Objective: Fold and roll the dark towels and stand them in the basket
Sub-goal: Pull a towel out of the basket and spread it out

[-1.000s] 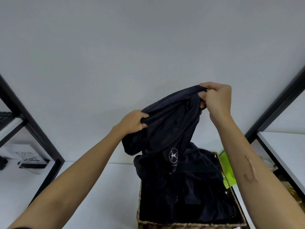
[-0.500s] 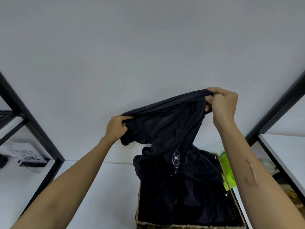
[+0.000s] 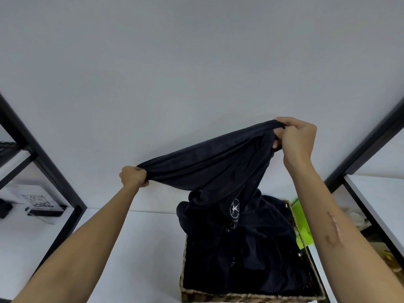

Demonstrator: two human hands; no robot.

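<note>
- Since the earlier frames both hands have drawn apart: the left hand has slid out toward 9 o'clock and the raised dark towel, bunched before, is now stretched into a long band between the two fists.
- Left hand grips the towel's lower end, fingers curled tight around the gathered cloth, at about 8 o'clock from the picture's centre.
- Right hand pinches the towel's higher end, thumb and fingers closed on the hem, at about 3 o'clock from the left hand and higher up.
- Between the hands the towel slopes upward to the right; its middle sags and a fold hangs down, touching the heap below.
- A white embroidered emblem shows on the hanging fold, at 6 o'clock under the stretched band.
- More dark towels lie loosely piled in the woven basket, filling it and spilling over its far rim.
- Basket stands on the white counter, at 5 o'clock in the view.
- A green item sits just beside the basket at its 3 o'clock side, partly hidden by the right forearm.
- Black shelf frames stand at 9 and 3 o'clock; a small box with a printed code rests on the left shelf.
</note>
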